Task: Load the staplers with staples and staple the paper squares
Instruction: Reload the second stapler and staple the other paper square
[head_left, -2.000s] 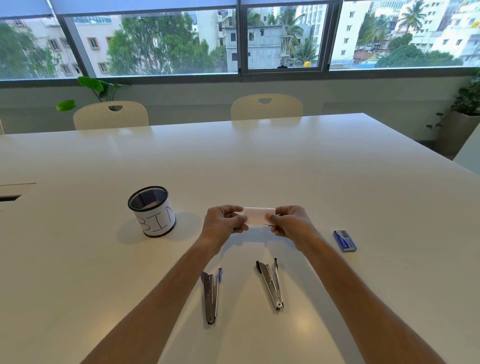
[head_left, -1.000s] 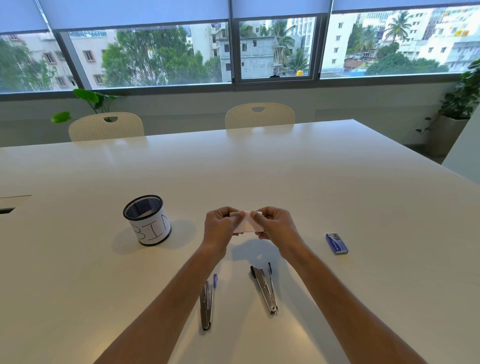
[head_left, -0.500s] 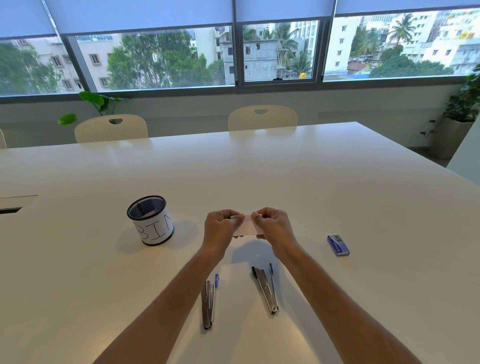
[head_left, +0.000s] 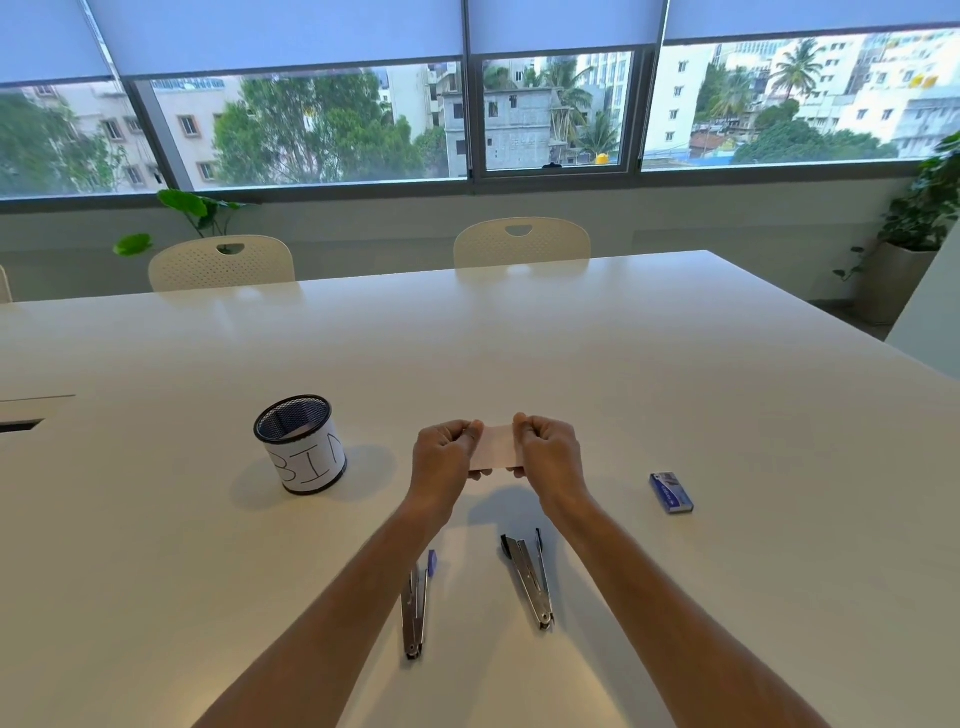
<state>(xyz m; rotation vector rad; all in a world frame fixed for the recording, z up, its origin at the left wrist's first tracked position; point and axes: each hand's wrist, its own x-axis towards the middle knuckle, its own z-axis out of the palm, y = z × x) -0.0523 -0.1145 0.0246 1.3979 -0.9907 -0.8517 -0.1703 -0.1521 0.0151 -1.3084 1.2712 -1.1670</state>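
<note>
- Broadly, a large white table (head_left: 571, 364) fills the view, with 2 pale chairs (head_left: 522, 241) at its far edge below a wide window.
- Left of centre stands a black mesh cup (head_left: 300, 444) wrapped in white paper lettered "BIN".
- Both forearms reach forward; the left hand (head_left: 444, 454) and the right hand (head_left: 548, 449) each pinch one side of a small paper square (head_left: 496, 447), held just above the table between them.
- Nearer the viewer lie 2 metal staplers, both untouched: the left stapler (head_left: 415, 605) partly under the left forearm, the right stapler (head_left: 530, 584) just beside it, both seeming swung open.
- Well to the right lies a small blue staple box (head_left: 671, 492).
- Judging by its look, the paper is very light and floppy, easily creased, so it is best held by its edges, leaving a margin free for the stapler.
- The staplers look stiff and smooth, best gripped along the body.
</note>
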